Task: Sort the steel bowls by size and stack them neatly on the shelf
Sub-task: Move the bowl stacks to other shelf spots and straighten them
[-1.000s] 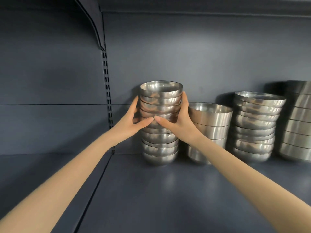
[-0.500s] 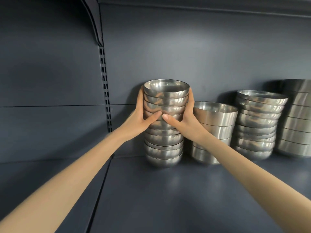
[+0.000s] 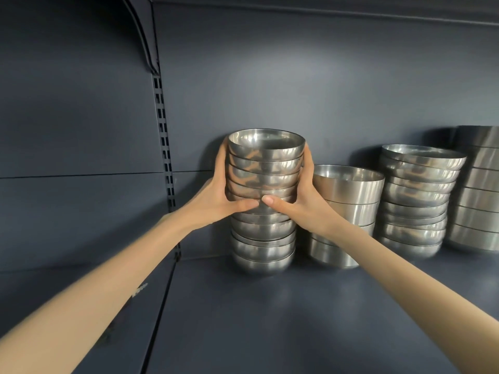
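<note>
Looks like the squaring-up step. The small bowl stack (image 3: 263, 238) stands on the shelf (image 3: 243, 306) against the back panel (image 3: 270, 76), at the left end of the row. Both hands are wrapped around its upper half. The left hand (image 3: 216, 201) and right hand (image 3: 299, 203) each curl fingers round a side, thumbs nearly touching at the front. A few bowls sit crooked, so I'd guess next is nudging them level, then letting go gently. No brand or writing readable anywhere.
</note>
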Demonstrator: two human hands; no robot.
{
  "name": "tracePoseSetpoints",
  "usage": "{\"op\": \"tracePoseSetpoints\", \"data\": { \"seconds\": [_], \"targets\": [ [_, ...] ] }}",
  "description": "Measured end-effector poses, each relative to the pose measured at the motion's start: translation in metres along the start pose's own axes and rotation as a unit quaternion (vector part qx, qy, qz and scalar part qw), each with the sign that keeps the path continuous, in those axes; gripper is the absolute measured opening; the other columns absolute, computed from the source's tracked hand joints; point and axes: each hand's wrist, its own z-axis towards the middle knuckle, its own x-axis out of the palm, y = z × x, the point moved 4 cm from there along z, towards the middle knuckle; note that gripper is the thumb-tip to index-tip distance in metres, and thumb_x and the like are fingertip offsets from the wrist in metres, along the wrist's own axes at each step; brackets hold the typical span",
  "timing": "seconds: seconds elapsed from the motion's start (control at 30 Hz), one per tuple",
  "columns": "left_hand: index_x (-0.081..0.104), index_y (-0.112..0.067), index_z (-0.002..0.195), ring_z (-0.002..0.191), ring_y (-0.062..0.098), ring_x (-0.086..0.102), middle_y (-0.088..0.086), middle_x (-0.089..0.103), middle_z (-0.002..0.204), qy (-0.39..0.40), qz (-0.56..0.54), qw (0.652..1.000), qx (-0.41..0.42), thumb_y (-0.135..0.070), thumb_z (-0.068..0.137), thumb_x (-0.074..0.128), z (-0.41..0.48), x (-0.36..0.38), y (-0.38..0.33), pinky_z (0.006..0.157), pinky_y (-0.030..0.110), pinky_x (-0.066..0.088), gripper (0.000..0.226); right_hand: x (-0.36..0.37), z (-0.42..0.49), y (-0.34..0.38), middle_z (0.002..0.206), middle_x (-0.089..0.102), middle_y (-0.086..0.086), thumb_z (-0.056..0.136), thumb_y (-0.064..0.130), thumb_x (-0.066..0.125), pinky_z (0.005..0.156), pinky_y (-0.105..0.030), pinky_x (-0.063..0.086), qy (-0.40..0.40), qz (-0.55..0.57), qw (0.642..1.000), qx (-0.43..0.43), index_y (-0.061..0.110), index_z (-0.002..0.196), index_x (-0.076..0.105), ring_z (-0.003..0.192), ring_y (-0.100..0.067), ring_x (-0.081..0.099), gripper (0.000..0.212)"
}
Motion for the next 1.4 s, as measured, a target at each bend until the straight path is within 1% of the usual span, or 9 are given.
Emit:
{"op": "tracePoseSetpoints", "data": {
  "seconds": [0.1,0.23,0.33,0.53,0.67,0.83,1.0,1.13,1.4],
  "targets": [
    [-0.024,-0.035,0.146,0.121,-0.019,0.043,-0.040,0.033,0.131,0.008,-0.007,1.000,-0.004,-0.022,0.071,0.082,0.000,0.000,0.000,0.094,0.006,0.039,0.130,-0.002,0.002,0.003,0.143,0.007,0.033,0.072,0.028,0.074,0.108,-0.007,0.024,0.007,-0.008,1.000,-0.005,0.022,0.142,-0.032,0.135,0.018,0.018,0.127],
    [-0.032,-0.040,0.136,0.124,-0.019,0.040,-0.042,0.029,0.132,0.035,0.004,0.999,-0.001,-0.037,0.064,0.087,0.001,-0.002,-0.007,0.098,0.008,0.037,0.140,-0.002,0.003,0.003,0.143,0.005,0.034,0.067,0.028,0.077,0.109,-0.011,0.027,0.036,-0.027,0.999,-0.005,0.022,0.139,-0.037,0.139,0.011,0.018,0.136],
    [-0.033,-0.044,0.135,0.121,-0.019,0.043,-0.044,0.028,0.131,0.058,0.014,0.998,-0.008,-0.036,0.059,0.083,0.000,-0.007,-0.008,0.098,0.013,0.041,0.139,-0.004,0.003,0.005,0.149,0.005,0.025,0.064,0.025,0.079,0.102,-0.003,0.026,0.047,-0.033,0.998,-0.003,0.021,0.138,-0.038,0.134,0.020,0.018,0.139],
    [-0.031,-0.043,0.141,0.124,-0.011,0.046,-0.040,0.030,0.132,0.073,0.011,0.997,-0.026,-0.034,0.056,0.086,0.002,-0.009,-0.008,0.103,0.026,0.044,0.145,-0.005,0.002,0.006,0.156,0.021,-0.004,0.063,0.028,0.080,0.111,-0.019,0.032,0.040,-0.029,0.999,0.006,0.026,0.140,-0.034,0.140,-0.007,0.031,0.138],
    [-0.028,-0.044,0.143,0.124,-0.011,0.046,-0.040,0.031,0.131,0.070,0.009,0.997,-0.030,-0.035,0.055,0.087,0.004,-0.011,-0.010,0.102,0.025,0.044,0.145,-0.006,0.003,0.008,0.156,0.021,-0.005,0.065,0.024,0.080,0.109,-0.013,0.031,0.037,-0.033,0.999,0.005,0.024,0.141,-0.034,0.140,-0.006,0.031,0.137],
    [-0.027,-0.049,0.141,0.127,-0.010,0.044,-0.043,0.030,0.130,0.070,0.011,0.997,-0.027,-0.042,0.056,0.091,0.005,-0.014,-0.017,0.105,0.027,0.042,0.145,-0.007,0.006,0.013,0.156,0.024,-0.005,0.064,0.030,0.081,0.112,-0.025,0.034,0.037,-0.040,0.999,0.005,0.024,0.141,-0.034,0.139,-0.008,0.035,0.138],
    [-0.028,-0.046,0.142,0.123,-0.010,0.046,-0.040,0.032,0.129,0.065,0.024,0.997,-0.026,-0.044,0.056,0.089,0.010,-0.022,-0.029,0.104,0.028,0.044,0.146,-0.012,0.011,0.020,0.152,0.031,-0.004,0.074,0.009,0.078,0.102,-0.012,0.039,0.037,-0.035,0.999,-0.008,0.021,0.142,-0.036,0.133,-0.004,0.042,0.133],
    [-0.029,-0.044,0.143,0.120,-0.013,0.047,-0.039,0.032,0.128,0.063,0.024,0.997,-0.024,-0.041,0.053,0.084,0.012,-0.027,-0.039,0.100,0.023,0.045,0.144,-0.014,0.015,0.031,0.153,0.028,-0.004,0.069,0.020,0.078,0.102,-0.014,0.040,0.039,-0.036,0.998,-0.018,0.021,0.141,-0.036,0.133,-0.003,0.042,0.135],
    [-0.032,-0.043,0.141,0.119,-0.011,0.051,-0.040,0.034,0.127,0.063,0.038,0.997,0.002,-0.043,0.055,0.083,0.011,-0.040,-0.064,0.098,0.019,0.045,0.143,-0.016,0.017,0.061,0.155,0.024,-0.006,0.067,0.024,0.078,0.103,-0.015,0.039,0.030,-0.052,0.997,-0.041,0.020,0.142,-0.035,0.135,-0.006,0.039,0.136]
  ]
}}
